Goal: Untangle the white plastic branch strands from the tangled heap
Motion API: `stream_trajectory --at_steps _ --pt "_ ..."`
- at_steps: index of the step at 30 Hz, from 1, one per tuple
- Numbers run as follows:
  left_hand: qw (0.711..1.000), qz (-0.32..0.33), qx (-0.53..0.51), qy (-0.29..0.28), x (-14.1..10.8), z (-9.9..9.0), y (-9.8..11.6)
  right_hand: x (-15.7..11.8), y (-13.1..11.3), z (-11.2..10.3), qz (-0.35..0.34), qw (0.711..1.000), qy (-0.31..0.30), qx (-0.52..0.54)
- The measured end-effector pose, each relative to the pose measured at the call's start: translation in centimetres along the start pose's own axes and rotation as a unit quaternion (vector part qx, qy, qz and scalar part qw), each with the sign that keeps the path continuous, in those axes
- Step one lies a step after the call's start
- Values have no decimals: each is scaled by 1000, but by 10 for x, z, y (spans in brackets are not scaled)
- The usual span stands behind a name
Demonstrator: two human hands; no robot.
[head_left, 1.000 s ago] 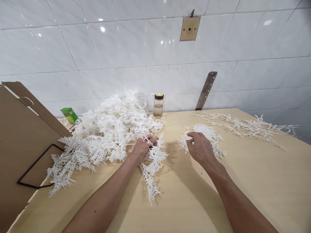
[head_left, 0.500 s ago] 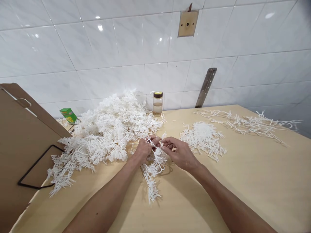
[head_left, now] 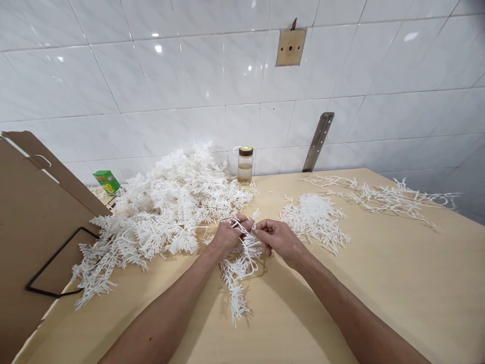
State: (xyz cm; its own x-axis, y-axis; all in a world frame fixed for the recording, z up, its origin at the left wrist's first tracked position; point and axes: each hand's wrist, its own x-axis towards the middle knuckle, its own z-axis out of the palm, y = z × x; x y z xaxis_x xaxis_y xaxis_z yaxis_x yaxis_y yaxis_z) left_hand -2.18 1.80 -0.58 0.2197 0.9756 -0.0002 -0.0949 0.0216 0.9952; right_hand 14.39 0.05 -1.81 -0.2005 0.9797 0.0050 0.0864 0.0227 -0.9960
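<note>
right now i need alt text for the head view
A person's left hand holds a white branched sprig while the right hand pinches at it, over a pale table. A large white heap lies to the left, a smaller pile and long thin stems to the right; a jar stands behind.

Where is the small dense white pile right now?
In the head view, the small dense white pile lies on the table right of centre, just beyond the right hand, with long white stems farther right.

Bright — glare on tiles (head_left: 197,71); soft shadows
</note>
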Motion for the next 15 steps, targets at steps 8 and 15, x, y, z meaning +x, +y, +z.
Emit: stream_trajectory --at_steps 8,15 --pt "1000 12 -1 3 -2 1 0 -3 0 0 -22 999 -16 -34" --pt "1000 8 20 -15 -2 2 0 -4 -3 -1 -29 998 -49 18"
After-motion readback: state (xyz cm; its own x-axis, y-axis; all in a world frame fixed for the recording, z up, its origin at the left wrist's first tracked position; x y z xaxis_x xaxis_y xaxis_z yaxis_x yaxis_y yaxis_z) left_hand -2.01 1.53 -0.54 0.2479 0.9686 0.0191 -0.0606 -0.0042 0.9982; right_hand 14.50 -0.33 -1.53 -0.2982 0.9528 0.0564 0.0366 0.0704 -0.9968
